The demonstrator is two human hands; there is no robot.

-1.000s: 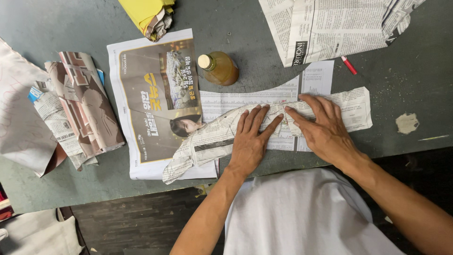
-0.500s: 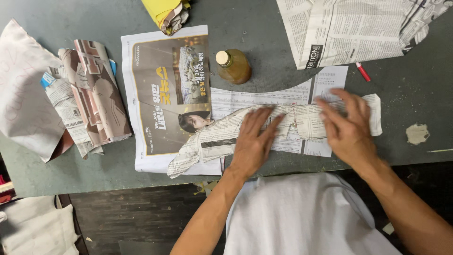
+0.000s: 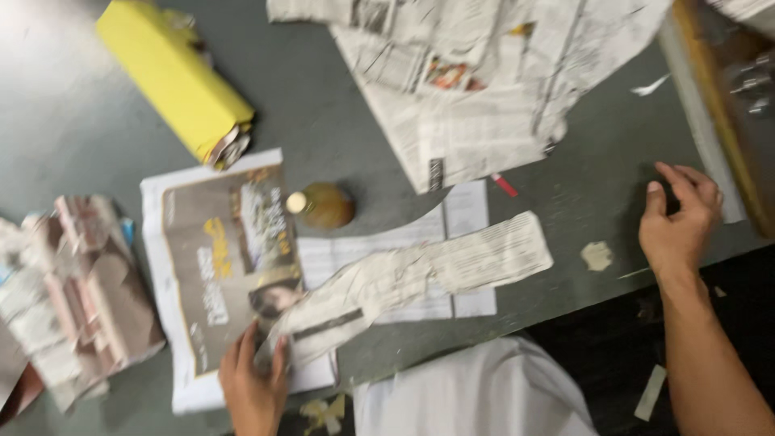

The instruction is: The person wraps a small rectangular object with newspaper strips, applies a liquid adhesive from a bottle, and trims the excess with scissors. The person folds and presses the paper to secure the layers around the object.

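The left hand (image 3: 254,379) pinches the near-left end of a long folded newspaper strip (image 3: 412,278) lying along the table's (image 3: 323,121) near edge; the right hand (image 3: 676,222), released and empty, hovers towards the right edge. Seemingly mid-folding; next would need both hands on the strip.

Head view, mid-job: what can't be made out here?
- Whole head view is motion-blurred; fine detail on the long folded newspaper strip is lost.
- Left hand: wrist cut off by the bottom edge; whether it pinches or just presses the strip's end is unclear.
- Right hand: contact with the grey table can't be told.
- Small amber bottle: contents unreadable.
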